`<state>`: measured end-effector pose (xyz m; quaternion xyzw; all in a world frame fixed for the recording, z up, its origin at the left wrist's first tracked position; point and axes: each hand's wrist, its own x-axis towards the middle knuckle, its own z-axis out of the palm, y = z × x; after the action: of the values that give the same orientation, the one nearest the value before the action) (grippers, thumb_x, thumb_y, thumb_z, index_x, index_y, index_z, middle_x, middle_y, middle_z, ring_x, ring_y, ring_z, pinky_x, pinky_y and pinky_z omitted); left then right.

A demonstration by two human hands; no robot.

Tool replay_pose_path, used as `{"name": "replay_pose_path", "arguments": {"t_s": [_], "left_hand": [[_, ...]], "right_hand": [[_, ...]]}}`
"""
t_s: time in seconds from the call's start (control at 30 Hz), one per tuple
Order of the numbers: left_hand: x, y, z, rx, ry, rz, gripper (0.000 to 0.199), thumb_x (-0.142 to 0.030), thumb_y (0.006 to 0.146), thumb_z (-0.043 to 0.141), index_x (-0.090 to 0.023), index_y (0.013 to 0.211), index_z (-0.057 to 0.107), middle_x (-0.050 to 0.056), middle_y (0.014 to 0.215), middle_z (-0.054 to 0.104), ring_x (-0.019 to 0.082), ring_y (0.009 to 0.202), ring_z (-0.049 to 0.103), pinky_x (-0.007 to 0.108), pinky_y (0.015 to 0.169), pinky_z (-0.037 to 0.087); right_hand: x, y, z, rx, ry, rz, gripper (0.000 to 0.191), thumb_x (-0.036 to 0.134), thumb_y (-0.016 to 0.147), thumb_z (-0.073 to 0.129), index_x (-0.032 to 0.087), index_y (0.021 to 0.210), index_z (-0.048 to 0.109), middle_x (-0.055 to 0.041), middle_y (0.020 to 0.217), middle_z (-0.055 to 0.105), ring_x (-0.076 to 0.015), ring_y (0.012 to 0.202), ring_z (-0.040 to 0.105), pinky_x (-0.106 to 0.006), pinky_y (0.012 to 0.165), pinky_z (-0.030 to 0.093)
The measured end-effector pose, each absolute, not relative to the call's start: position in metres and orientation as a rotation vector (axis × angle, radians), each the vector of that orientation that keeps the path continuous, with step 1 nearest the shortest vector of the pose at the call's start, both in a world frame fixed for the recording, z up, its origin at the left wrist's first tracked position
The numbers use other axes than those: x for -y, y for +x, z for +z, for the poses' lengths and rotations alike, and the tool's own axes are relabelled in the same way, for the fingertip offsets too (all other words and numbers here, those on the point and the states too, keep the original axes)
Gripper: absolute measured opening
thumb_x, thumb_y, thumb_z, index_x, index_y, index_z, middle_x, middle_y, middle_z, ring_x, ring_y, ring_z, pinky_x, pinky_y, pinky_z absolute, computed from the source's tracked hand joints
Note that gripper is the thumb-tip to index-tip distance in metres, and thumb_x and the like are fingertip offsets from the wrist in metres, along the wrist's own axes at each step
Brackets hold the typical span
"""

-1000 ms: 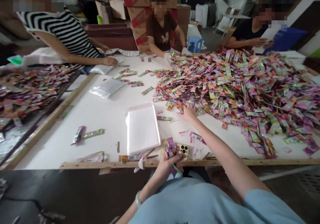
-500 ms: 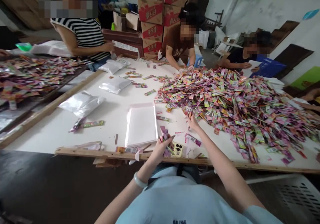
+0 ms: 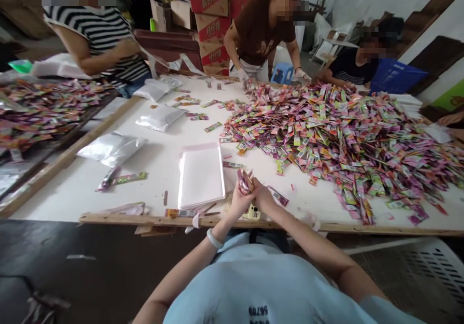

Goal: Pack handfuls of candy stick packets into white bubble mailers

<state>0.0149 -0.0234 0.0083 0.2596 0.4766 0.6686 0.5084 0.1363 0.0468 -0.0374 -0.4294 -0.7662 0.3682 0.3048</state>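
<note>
Going L to R, using the clear plastic stack (image 3: 201,176) as ref: a co-worker in stripes (image 3: 108,36) is behind it, off to the L; silvery pouches (image 3: 112,147) lie L of it, running back, w/ two loose pkts (image 3: 129,178) in front of the nearest pouch. One sachet (image 3: 232,164) lies flat just R of the stack. Also R of the stack, nr its front corner, my L hand (image 3: 239,202) is curled snugly round the sachet bundle (image 3: 245,181), ends poking up above my fingers; can't count them, too small. A phone (image 3: 253,212) sits under my wrists, R of the stack, so best to work above it & not knock it. My R hand (image 3: 263,196) meets the bundle's R side, fingers bent in; can't tell how tightly, or if it has pkts of its own. To do this well, I'd say: L palm as cradle, R fingers pressing strays in flush, ends tapped level, light even squeeze b/c slick wrappers prob slide & a hard pinch could crease them. Another loose pkt (image 3: 278,196) is further R of the stack, past my R hand, & the big heap (image 3: 326,135) spreads well R of & behind the stack, apart from both hands.
</note>
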Motion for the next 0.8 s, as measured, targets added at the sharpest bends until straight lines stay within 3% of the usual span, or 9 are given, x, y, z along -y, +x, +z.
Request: {"name": "replay_pose_path", "arguments": {"t_s": [0.1,0.17,0.27,0.37,0.43,0.5,0.57,0.7,0.8], "left_hand": [[0.026,0.014,0.008,-1.236,0.552,1.566,0.039,-0.037,0.066,0.087,-0.015,0.091,0.068,0.007,0.088,0.076,0.024,0.091,0.072,0.033,0.083,0.056],[0.029,0.003,0.01,-1.259,0.508,1.537,0.038,-0.039,0.069,0.085,-0.014,0.093,0.068,0.007,0.088,0.075,0.023,0.087,0.072,0.033,0.081,0.056],[0.029,-0.018,0.015,-1.269,0.433,1.439,0.046,-0.032,0.062,0.089,-0.016,0.098,0.067,0.004,0.088,0.075,0.021,0.082,0.071,0.031,0.078,0.056],[0.023,-0.028,0.019,-1.228,0.377,1.223,0.046,-0.029,0.057,0.09,-0.017,0.095,0.066,0.0,0.075,0.072,0.018,0.067,0.068,0.029,0.067,0.055],[0.016,-0.026,0.019,-1.181,0.345,1.107,0.043,-0.032,0.058,0.09,-0.016,0.092,0.068,0.002,0.074,0.073,0.019,0.066,0.068,0.029,0.067,0.055],[0.009,-0.022,0.016,-1.136,0.324,1.045,0.043,-0.037,0.059,0.089,-0.015,0.091,0.07,0.006,0.078,0.076,0.023,0.073,0.072,0.032,0.07,0.057],[0.003,-0.016,0.013,-1.106,0.324,1.001,0.045,-0.04,0.06,0.089,-0.014,0.092,0.072,0.008,0.078,0.076,0.025,0.076,0.073,0.032,0.07,0.057],[-0.005,-0.013,0.009,-1.084,0.34,0.919,0.039,-0.04,0.063,0.088,-0.013,0.087,0.074,0.006,0.07,0.074,0.021,0.066,0.071,0.029,0.065,0.055],[-0.014,-0.014,0.009,-1.092,0.407,0.963,0.035,-0.036,0.061,0.091,-0.015,0.082,0.073,0.007,0.077,0.077,0.023,0.076,0.073,0.032,0.076,0.058]], "right_hand": [[-0.029,0.159,-0.027,2.121,-1.082,0.995,0.038,0.029,0.08,0.068,0.023,0.116,0.057,-0.0067,0.11,0.067,-0.0215,0.092,0.064,-0.035,0.084,0.054],[-0.029,0.185,-0.028,2.13,-1.23,0.82,0.051,0.036,0.082,0.071,0.02,0.128,0.053,-0.012,0.12,0.064,-0.0245,0.099,0.064,-0.04,0.089,0.054],[-0.039,0.22,-0.043,2.18,-1.564,0.522,0.036,0.039,0.086,0.068,0.016,0.113,0.06,-0.013,0.106,0.065,-0.029,0.097,0.063,-0.045,0.087,0.055],[-0.062,0.242,-0.054,2.4,-1.532,0.544,0.01,0.03,0.093,0.061,0.02,0.095,0.063,-0.0082,0.095,0.065,-0.0253,0.092,0.064,-0.039,0.083,0.056],[-0.089,0.255,-0.05,2.54,-1.432,0.421,0.012,0.023,0.097,0.054,0.02,0.098,0.066,-0.0116,0.11,0.067,-0.026,0.105,0.064,-0.041,0.092,0.056],[-0.124,0.266,-0.04,2.693,-1.366,0.213,0.022,0.014,0.097,0.048,0.019,0.106,0.068,-0.0164,0.136,0.061,-0.0301,0.128,0.055,-0.048,0.105,0.05],[-0.159,0.275,-0.033,2.834,-1.309,0.155,0.031,0.007,0.095,0.045,0.018,0.111,0.069,-0.0166,0.148,0.055,-0.0317,0.139,0.047,-0.051,0.111,0.046],[-0.198,0.275,-0.03,2.913,-1.303,0.219,0.037,0.003,0.093,0.044,0.017,0.117,0.069,-0.017,0.132,0.066,-0.0298,0.13,0.056,-0.052,0.112,0.046],[-0.178,0.253,-0.033,2.681,-1.364,0.338,0.033,0.006,0.091,0.047,0.018,0.114,0.067,-0.0159,0.119,0.069,-0.0307,0.122,0.06,-0.054,0.111,0.046]]}}
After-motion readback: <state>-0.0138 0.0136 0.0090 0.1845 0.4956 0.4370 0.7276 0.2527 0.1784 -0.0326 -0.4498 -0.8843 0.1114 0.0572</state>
